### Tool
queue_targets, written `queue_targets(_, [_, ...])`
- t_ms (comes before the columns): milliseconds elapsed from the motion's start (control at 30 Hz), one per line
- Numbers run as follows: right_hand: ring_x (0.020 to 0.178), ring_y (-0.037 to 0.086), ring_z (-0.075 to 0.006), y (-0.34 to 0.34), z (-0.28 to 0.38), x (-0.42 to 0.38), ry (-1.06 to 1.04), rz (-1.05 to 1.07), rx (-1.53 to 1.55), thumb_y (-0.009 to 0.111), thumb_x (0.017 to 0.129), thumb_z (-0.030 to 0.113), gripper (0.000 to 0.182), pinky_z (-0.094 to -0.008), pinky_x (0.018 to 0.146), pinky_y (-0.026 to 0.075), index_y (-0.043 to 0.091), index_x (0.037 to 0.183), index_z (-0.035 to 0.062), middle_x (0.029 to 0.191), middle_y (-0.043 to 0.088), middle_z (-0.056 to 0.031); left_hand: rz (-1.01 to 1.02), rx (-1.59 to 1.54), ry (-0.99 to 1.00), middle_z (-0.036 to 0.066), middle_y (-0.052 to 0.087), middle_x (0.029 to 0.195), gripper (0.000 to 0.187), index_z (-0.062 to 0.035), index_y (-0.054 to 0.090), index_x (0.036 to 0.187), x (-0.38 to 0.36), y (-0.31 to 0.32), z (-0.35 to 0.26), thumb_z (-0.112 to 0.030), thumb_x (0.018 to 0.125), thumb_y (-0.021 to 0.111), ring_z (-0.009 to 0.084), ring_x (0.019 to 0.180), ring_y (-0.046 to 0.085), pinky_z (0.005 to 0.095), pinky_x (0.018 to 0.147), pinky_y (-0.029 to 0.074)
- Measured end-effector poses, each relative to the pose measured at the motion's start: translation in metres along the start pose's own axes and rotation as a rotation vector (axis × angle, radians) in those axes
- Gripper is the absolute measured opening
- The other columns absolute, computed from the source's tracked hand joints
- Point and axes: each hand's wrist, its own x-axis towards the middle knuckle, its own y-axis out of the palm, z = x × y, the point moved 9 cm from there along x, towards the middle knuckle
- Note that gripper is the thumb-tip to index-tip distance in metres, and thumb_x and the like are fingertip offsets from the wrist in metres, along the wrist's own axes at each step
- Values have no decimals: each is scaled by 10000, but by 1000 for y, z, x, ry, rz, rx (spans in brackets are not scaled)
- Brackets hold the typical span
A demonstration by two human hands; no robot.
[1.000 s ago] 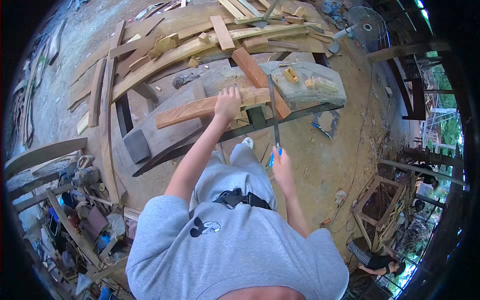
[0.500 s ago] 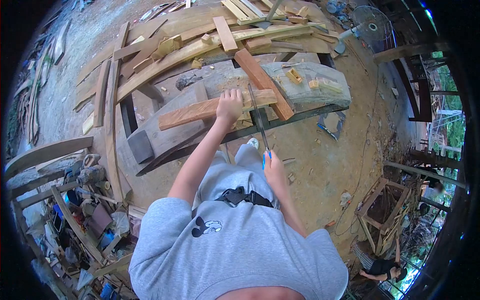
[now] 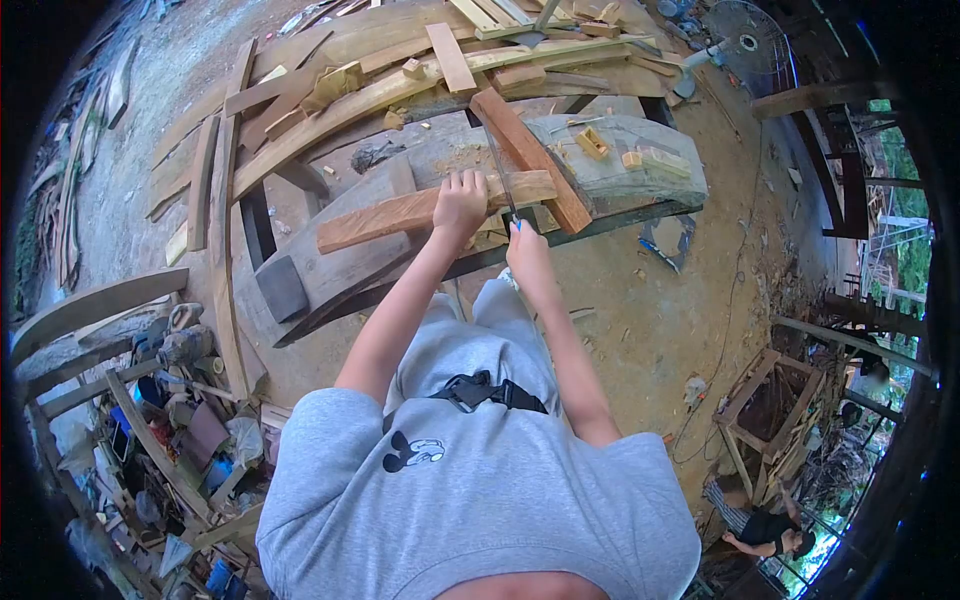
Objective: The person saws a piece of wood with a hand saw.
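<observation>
My left hand (image 3: pixel 461 206) is wrapped over a rough reddish wooden beam (image 3: pixel 375 222) and presses it down on the workbench (image 3: pixel 345 262). In my right hand (image 3: pixel 530 258) is the blue handle of a handsaw; the handle is mostly covered by my fingers. The thin saw blade (image 3: pixel 501 172) crosses the beam just right of my left hand, close to the beam's right end. Behind that end a darker red plank (image 3: pixel 532 160) lies slantwise under the beam. A small yellow wooden hand plane (image 3: pixel 592 143) sits on the bench to the right.
Boards (image 3: pixel 340 125) are piled along the far side. A dark block (image 3: pixel 282 291) sits on the bench's left end. A standing fan (image 3: pixel 745 42) is at the upper right. Clutter (image 3: pixel 205 435) fills the lower left, and another person (image 3: pixel 770 535) is at the lower right.
My right hand has moved forward, away from my body, pushing the saw further across the beam. My left hand and the beam stay in place.
</observation>
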Motion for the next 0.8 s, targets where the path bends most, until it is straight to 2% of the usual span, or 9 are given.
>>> queue_targets(233, [723,511,-443,-17,-25,-87,34,-31,143,398,874,205,254,-483,582,389,491,821,-25,698,532,-269,77,-29,-42,80,543,777,122,-63,512,789,4,-1,6,-135,694,485,223,736,546,309,622,435])
queue_targets(300, [718,506,-446,-26,-33,-100,69,-25,147,395,877,216,269,-479,579,385,488,818,-29,699,527,-272,302,-238,-82,142,589,816,189,-9,566,796,13,6,13,-141,668,519,257,773,582,340,648,461])
queue_targets(333, [714,501,-449,-27,-37,-103,111,-18,153,392,881,227,284,-474,575,381,485,816,-33,701,522,-275,298,-237,-73,142,589,816,189,-9,566,796,24,-7,17,-141,668,519,257,773,582,340,648,461])
queue_targets(400, [706,502,-445,-32,-43,-99,111,-92,181,388,884,236,293,-473,572,378,484,812,-31,703,527,-268,662,-405,-167,192,606,821,286,24,607,785,29,2,26,-205,615,593,285,787,599,362,663,478])
queue_targets(500, [702,507,-439,-35,-44,-84,99,-162,208,379,888,253,308,-473,572,374,482,806,-25,716,540,-255,711,-428,-67,174,612,779,356,-6,624,761,42,19,33,-297,566,684,293,753,597,379,655,471])
queue_targets(667, [746,517,-432,-19,-33,-52,125,-28,237,373,888,269,316,-484,598,382,487,836,-21,752,555,-254,604,-470,43,166,609,777,455,-21,607,811,51,15,34,-363,533,720,296,766,591,380,647,464])
queue_targets(733, [775,517,-433,-13,-34,-36,96,-54,196,368,888,265,310,-494,617,392,483,855,-22,766,556,-263,612,-429,42,166,600,848,621,-26,550,966,43,14,31,-397,498,720,297,814,582,375,680,471])
queue_targets(767, [775,517,-433,-7,-38,-26,94,-51,196,368,888,265,310,-494,617,392,483,855,-22,766,556,-263,612,-427,39,166,600,848,621,-26,550,966,35,18,31,-397,498,720,297,814,582,375,680,471])
queue_targets(800, [768,518,-435,-1,-41,-16,69,-60,191,367,887,259,303,-496,616,396,479,852,-20,760,555,-265,352,-335,165,159,600,850,632,-33,522,981,33,7,28,-410,509,707,292,809,584,375,671,472])
